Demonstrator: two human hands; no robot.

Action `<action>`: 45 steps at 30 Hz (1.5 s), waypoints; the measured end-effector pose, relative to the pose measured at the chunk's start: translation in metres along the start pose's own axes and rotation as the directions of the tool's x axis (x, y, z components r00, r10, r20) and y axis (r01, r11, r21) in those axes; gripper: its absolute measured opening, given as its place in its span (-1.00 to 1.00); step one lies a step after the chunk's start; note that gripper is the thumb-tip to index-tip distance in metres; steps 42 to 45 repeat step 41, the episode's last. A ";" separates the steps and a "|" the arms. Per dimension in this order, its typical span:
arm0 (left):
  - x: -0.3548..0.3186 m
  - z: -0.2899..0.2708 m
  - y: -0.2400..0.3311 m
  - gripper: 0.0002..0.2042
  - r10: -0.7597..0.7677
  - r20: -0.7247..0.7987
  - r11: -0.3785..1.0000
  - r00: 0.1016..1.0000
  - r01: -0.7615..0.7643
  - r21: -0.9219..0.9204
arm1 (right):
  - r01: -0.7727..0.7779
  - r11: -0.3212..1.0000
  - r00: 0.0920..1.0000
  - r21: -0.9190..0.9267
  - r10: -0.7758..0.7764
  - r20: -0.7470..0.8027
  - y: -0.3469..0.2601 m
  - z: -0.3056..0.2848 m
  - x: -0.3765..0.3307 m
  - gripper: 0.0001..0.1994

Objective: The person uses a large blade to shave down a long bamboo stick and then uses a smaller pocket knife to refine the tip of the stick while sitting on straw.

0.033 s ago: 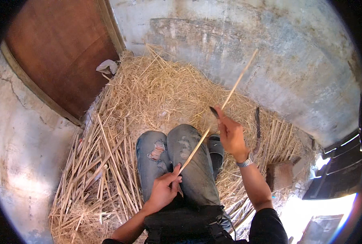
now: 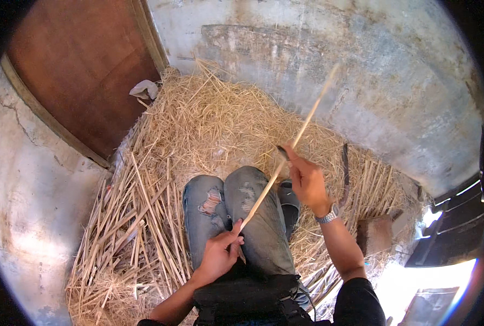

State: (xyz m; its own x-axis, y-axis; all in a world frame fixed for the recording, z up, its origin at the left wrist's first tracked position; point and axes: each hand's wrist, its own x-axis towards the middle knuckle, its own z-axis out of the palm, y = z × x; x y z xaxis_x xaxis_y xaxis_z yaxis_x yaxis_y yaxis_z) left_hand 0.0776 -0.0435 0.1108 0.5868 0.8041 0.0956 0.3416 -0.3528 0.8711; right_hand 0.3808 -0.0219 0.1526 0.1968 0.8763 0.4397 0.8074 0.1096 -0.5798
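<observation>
A long, thin pale strip of wood or bamboo [image 2: 264,192] slants over my right knee, its far end smeared by motion in front of the wall. My left hand [image 2: 218,253] pinches its near end above my lap. Farther along, my right hand [image 2: 307,182] is closed around a small knife, with the handle hidden in the fist. The knife's short dark blade [image 2: 282,152] pokes out past the thumb, against the strip. A metal-banded watch [image 2: 327,215] is on my right wrist.
Straw shavings [image 2: 215,119] heap up before my knees. Loose strips [image 2: 139,217] lie on the left, and more [image 2: 378,185] on the right beside a long dark blade-like piece [image 2: 346,168] and a wooden block [image 2: 375,234]. A concrete wall [image 2: 318,49] and brown door [image 2: 84,65] stand behind.
The strip's far end has swung slightly left and is now blurred. My right hand and the blade have shifted a little left; my left hand stays in place.
</observation>
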 end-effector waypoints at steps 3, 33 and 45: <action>-0.009 -0.016 0.005 -0.51 -0.035 0.095 0.999 0.995 0.038 -0.032 | 0.069 0.997 0.998 -0.017 -0.069 0.014 0.004 0.007 0.000 -0.49; -0.042 -0.042 -0.015 -0.65 -0.349 0.275 0.873 0.896 0.417 -0.252 | 0.063 0.981 0.997 0.182 -0.070 0.034 0.001 0.033 -0.028 -0.52; -0.047 -0.038 -0.030 -0.65 -0.267 0.276 0.891 0.923 0.346 -0.294 | 0.117 0.927 0.993 0.356 -0.109 -0.043 -0.005 0.043 -0.040 -0.60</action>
